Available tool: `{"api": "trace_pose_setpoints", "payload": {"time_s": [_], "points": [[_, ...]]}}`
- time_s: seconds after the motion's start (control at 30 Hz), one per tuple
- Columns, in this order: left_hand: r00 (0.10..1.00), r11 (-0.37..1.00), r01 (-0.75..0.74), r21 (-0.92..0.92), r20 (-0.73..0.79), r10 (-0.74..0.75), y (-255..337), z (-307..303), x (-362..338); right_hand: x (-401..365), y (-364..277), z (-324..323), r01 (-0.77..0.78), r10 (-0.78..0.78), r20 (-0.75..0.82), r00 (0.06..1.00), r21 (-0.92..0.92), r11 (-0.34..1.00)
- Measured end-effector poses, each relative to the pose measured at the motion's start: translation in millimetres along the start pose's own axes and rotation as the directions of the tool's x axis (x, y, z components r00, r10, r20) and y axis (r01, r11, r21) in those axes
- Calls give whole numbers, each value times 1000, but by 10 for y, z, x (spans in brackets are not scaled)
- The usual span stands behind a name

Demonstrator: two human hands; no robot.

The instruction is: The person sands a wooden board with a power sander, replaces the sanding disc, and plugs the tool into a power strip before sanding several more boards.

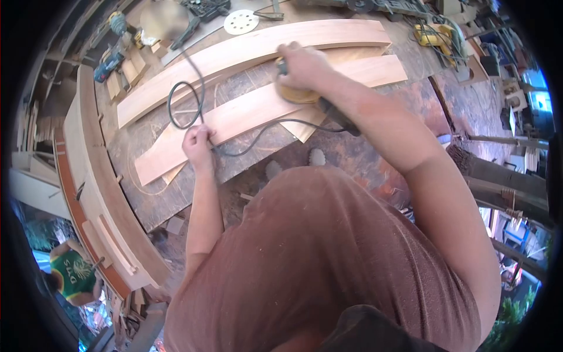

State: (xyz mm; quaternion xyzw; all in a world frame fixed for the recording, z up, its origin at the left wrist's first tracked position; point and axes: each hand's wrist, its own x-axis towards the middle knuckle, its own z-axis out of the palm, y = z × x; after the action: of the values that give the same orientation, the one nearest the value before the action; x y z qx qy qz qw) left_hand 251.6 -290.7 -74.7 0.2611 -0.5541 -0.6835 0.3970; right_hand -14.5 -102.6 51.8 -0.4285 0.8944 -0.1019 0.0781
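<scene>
My right hand [305,67] is wrapped over the top of a yellow orbital sander [297,94], which rests on the nearer pale wooden board [246,114]. My left hand [197,142] is closed around the sander's dark power cord [281,121], above the left part of the same board. From the left hand the cord runs right to the sander, and a loop of it rises on the other side. Beyond lies a second long, slightly curved board [234,57]. Thin wooden pieces [298,130] show underneath the nearer board.
The boards lie on a stained worktable [246,167]. A white perforated disc [241,22], a yellow power tool [433,36] and drills [109,63] sit around its far side. A large curved wooden piece [97,158] stands at the left. Another person [75,273] is at lower left.
</scene>
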Motion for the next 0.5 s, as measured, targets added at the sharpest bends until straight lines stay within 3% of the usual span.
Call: {"api": "trace_pose_setpoints", "payload": {"time_s": [0.1,0.17,0.27,0.4,0.5], "points": [[999,995,16,-98,-42,-20,9,-101,48,33,-337,-4,1,-1,48,999,-3,1000],[999,996,6,-89,-31,-9,-20,-109,143,15,-451,-52,66,-67,68,995,18,998],[1000,997,-13,-77,-20,12,-75,-94,217,-18,-385,-53,42,-45,79,996,41,998],[1000,1000,28,-4,-3,-28,-180,-28,243,-71,-27,-159,-43,43,53,998,5,999],[999,1000,16,-26,30,-15,-288,-17,199,-87,397,-219,-200,203,74,976,-46,979]]}}
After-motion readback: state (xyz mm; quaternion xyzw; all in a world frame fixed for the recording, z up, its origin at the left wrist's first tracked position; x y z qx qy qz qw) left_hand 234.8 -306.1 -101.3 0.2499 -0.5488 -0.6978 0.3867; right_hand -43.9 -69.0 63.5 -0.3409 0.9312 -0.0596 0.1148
